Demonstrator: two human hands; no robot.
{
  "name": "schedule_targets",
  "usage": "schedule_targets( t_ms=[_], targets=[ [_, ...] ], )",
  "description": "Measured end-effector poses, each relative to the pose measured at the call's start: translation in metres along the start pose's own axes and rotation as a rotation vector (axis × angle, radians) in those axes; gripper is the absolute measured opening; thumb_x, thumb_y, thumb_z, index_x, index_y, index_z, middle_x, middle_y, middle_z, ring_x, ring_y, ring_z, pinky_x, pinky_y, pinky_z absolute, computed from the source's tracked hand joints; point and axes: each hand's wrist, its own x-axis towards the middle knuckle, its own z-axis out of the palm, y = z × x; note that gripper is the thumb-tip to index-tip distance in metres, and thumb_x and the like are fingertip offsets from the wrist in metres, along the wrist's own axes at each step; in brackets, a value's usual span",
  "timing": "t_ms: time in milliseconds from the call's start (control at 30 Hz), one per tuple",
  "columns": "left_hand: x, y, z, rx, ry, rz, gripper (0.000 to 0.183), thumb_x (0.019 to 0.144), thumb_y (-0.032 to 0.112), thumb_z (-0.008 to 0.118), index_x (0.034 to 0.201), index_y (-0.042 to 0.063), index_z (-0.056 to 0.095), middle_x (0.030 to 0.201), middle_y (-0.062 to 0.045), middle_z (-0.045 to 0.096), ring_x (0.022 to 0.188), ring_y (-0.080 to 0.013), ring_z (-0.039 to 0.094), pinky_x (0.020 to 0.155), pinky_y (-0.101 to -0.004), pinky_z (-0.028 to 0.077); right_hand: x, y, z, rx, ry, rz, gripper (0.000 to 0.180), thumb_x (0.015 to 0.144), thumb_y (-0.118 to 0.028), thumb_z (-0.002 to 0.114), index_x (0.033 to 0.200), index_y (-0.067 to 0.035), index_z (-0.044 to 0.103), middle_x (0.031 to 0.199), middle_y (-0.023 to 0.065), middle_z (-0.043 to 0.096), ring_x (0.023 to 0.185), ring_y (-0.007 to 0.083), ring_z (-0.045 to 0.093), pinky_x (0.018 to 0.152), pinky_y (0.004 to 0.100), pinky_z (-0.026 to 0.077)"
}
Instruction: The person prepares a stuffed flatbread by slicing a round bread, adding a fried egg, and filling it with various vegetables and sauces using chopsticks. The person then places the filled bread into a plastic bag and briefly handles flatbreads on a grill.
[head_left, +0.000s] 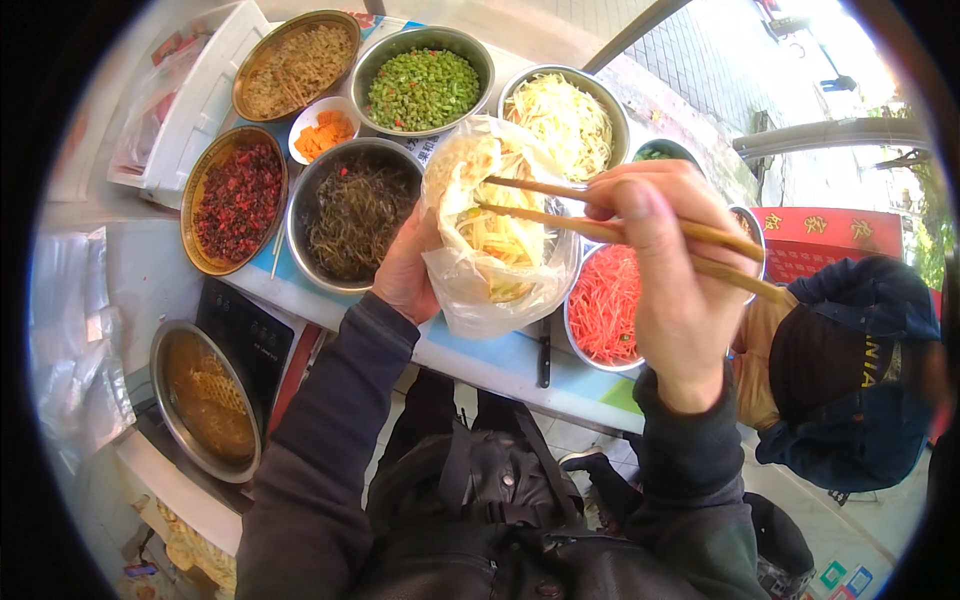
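My left hand (411, 270) holds a flatbread (476, 161) in a clear plastic bag (480, 304). The bread is open at the top and shows pale shredded filling (502, 236). Wooden chopsticks (720, 251) are gripped in my right hand (671, 277), their tips at the bread's opening. Behind the bag stands a steel bowl of pale shreds (562, 120). A bowl of dark, thin strands (356, 214) is left of the bag, and a bowl of pinkish-red shreds (604, 304) sits partly behind my right hand.
Bowls of chopped green vegetable (424, 88), red chopped food (240, 199), brownish food (304, 67) and orange pieces (324, 135) stand around. A knife (544, 360) lies near the table's edge. A pan of brown liquid (206, 401) is at lower left. Another person (847, 375) is at right.
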Motion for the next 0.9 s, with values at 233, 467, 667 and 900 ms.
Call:
schedule_targets(
  t_ms=[233, 467, 667, 900],
  targets=[
    [-0.002, -0.003, 0.005, 0.081, 0.032, -0.04, 0.08, 0.095, 0.037, 0.073, 0.157, 0.007, 0.033, 0.152, -0.014, 0.049, 0.136, -0.0283, 0.053, 0.113, -0.0442, 0.047, 0.003, -0.025, -0.006, -0.143, -0.155, -0.04, 0.021, 0.101, -0.009, 0.062, 0.091, 0.005, 0.072, 0.094, 0.0155, 0.071, 0.077, 0.0185, 0.068, 0.068, 0.0285, 0.059],
    [-0.003, -0.003, 0.009, 0.046, 0.058, -0.073, 0.081, 0.101, 0.053, 0.058, 0.159, 0.005, 0.029, 0.157, -0.016, 0.043, 0.143, -0.0328, 0.046, 0.118, -0.0502, 0.039, -0.007, -0.043, -0.066, -0.26, 0.066, -0.125, 0.043, 0.111, -0.021, 0.043, 0.093, 0.01, 0.065, 0.095, 0.0203, 0.068, 0.087, 0.0251, 0.067, 0.082, 0.0355, 0.057],
    [0.01, -0.008, 0.024, 0.0, 0.009, -0.088, 0.069, 0.105, 0.047, 0.051, 0.158, 0.007, 0.034, 0.157, -0.016, 0.045, 0.141, -0.0332, 0.048, 0.118, -0.0502, 0.039, -0.037, -0.007, -0.036, -0.588, -0.3, 0.01, 0.027, 0.087, -0.013, 0.079, 0.111, -0.001, 0.073, 0.088, 0.0123, 0.062, 0.082, 0.0235, 0.067, 0.07, 0.0342, 0.054],
    [0.018, -0.02, 0.027, 0.035, 0.052, -0.03, 0.063, 0.106, 0.047, 0.05, 0.152, 0.005, 0.043, 0.15, -0.014, 0.053, 0.136, -0.0297, 0.053, 0.116, -0.0449, 0.041, -0.104, 0.0, -0.004, -0.716, -0.495, -0.143, 0.012, 0.077, -0.013, 0.065, 0.085, -0.006, 0.061, 0.087, 0.007, 0.056, 0.078, 0.0241, 0.066, 0.062, 0.038, 0.056]
  ],
)
